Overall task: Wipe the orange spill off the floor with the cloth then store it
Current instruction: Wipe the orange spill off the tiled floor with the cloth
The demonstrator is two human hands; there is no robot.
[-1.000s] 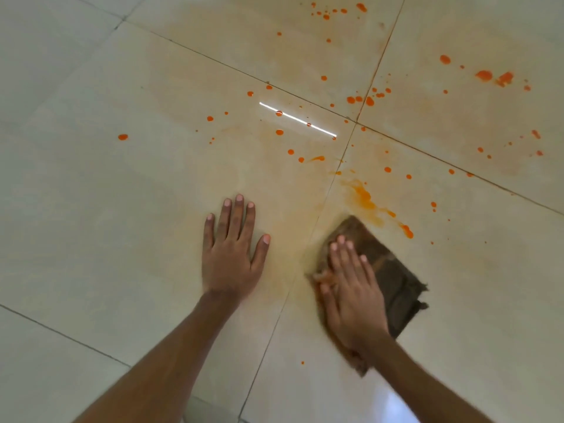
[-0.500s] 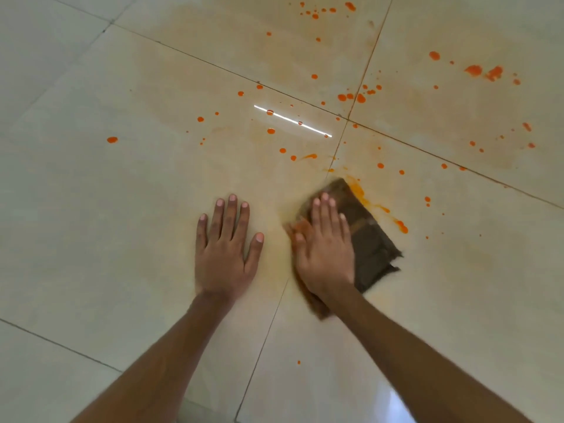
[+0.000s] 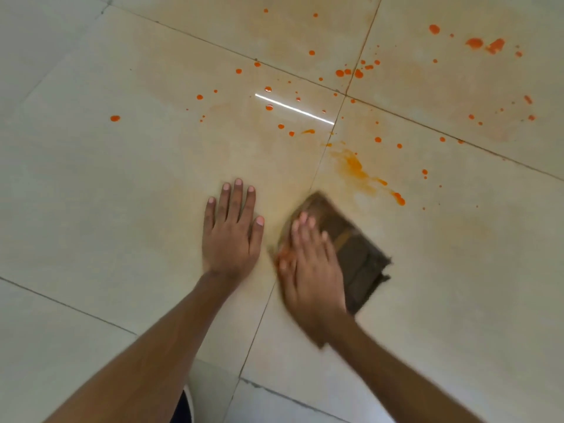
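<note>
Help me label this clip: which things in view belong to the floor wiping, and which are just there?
Job: brown cloth, under the right hand; orange smear; orange drops; tiled floor; left hand, flat on it.
Just there: white light reflection; dark garment at the bottom edge.

Indoor rm — glossy tiled floor [image 3: 91, 209]

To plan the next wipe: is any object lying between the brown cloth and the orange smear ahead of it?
Nothing visible does. Only bare tile lies between the brown cloth, under the flat right hand, and the orange smear. The left hand rests flat to the side, out of that path.
</note>
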